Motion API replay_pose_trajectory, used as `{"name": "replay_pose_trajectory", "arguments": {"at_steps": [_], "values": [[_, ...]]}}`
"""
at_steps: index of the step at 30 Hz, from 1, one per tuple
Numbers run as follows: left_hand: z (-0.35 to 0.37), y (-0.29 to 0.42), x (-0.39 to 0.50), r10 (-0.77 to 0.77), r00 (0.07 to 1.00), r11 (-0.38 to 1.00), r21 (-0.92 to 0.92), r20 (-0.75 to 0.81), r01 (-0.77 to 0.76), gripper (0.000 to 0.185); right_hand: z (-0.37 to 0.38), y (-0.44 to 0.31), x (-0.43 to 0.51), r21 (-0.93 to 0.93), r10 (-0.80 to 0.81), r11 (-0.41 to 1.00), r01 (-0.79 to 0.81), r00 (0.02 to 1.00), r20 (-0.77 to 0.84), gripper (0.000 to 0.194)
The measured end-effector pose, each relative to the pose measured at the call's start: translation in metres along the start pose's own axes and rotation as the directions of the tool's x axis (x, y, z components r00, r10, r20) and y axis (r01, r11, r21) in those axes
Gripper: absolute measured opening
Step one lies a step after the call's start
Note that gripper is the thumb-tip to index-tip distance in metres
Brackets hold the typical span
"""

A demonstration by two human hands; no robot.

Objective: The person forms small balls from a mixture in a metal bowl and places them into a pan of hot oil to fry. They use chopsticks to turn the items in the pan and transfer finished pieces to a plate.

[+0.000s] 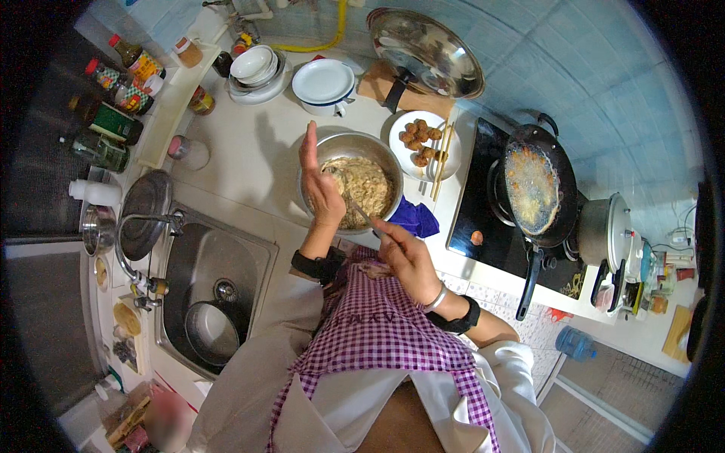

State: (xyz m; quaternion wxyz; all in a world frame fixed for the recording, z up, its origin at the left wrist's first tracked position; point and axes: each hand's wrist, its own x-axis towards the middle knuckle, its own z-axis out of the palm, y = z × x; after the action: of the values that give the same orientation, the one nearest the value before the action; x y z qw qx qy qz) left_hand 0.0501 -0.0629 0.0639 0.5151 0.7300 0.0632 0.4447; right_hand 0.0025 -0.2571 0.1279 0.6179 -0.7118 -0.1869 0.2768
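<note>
A large steel mixing bowl [398, 175] holds a pale, lumpy minced mixture [368, 181]. My left hand [322, 192] is raised over the bowl's left side, fingers extended; its palm side is turned partly away and some mixture seems to be on it. My right hand [405, 255] grips the handle of a metal spoon [360, 210], whose head reaches towards my left palm. Right of the bowl, a white plate [401, 161] carries several browned fried balls [420, 133] and a pair of wooden chopsticks [443, 156]. A wok [566, 187] of bubbling oil with pieces frying stands farther right.
The wok's black handle [532, 283] juts over the front of the black cooktop [473, 192]. A blue cloth [416, 218] lies beside the bowl. A pressure cooker [600, 232] stands at right. At left are a sink [198, 249] with a pan and bottles; stacked dishes [323, 82] stand behind.
</note>
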Motion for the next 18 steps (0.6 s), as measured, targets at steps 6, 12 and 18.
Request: {"name": "replay_pose_trajectory", "arguments": {"at_steps": [6,12,18], "values": [[-0.002,0.01,0.0,-0.23,0.972,0.865,-0.468,-0.046,0.183,0.085,-0.015,-0.011,0.009,0.255,0.234,0.941,-0.224,0.972,-0.007,0.031],[-0.022,0.026,0.004,-0.416,0.682,-0.382,-0.796,0.602,0.469,0.086,-0.028,-0.016,0.014,-0.528,-0.421,0.744,0.411,0.901,0.108,0.043],[-0.014,0.031,0.003,-0.314,0.684,-0.526,-0.721,0.658,0.451,0.085,-0.042,-0.025,0.027,-0.564,-0.446,0.682,0.465,0.876,0.182,0.039]]}}
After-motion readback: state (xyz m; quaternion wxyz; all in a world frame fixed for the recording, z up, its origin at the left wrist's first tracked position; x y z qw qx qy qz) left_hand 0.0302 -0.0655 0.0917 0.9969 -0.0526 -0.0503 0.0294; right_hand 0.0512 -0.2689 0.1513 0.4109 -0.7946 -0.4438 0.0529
